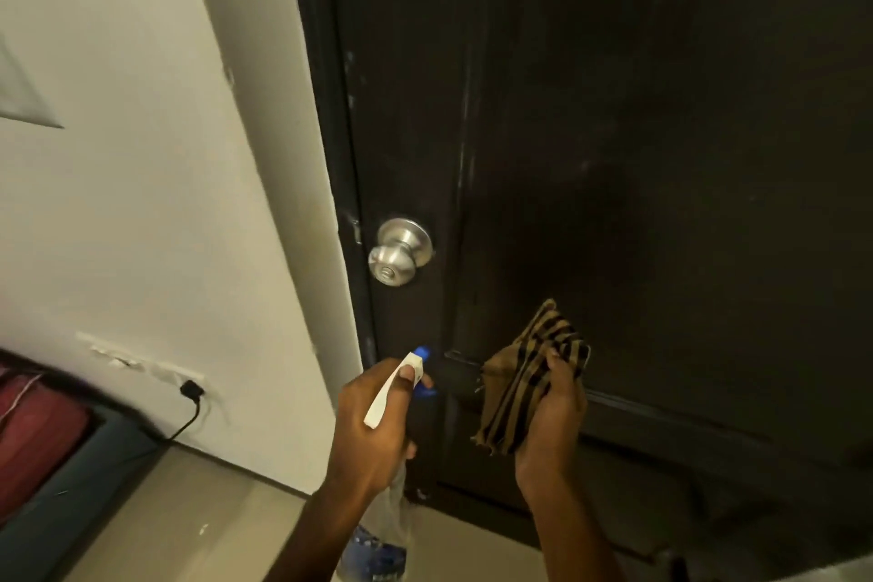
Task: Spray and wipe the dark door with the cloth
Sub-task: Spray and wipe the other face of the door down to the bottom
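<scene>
The dark door [637,132] fills the right side of the head view, with pale streaks near its left edge. My left hand [373,430] grips a spray bottle [392,392] with a white head and blue nozzle, pointed at the door below the knob; its clear body hangs under my hand. My right hand [552,411] grips a crumpled tan cloth with black stripes [524,373], held close to the door's lower panel; contact with the door cannot be told.
A silver round door knob [400,250] sits on the door's left edge above my left hand. A cream wall [165,203] lies to the left, with a wall socket and black plug [191,389]. A red and dark object [38,435] is at bottom left on the beige floor.
</scene>
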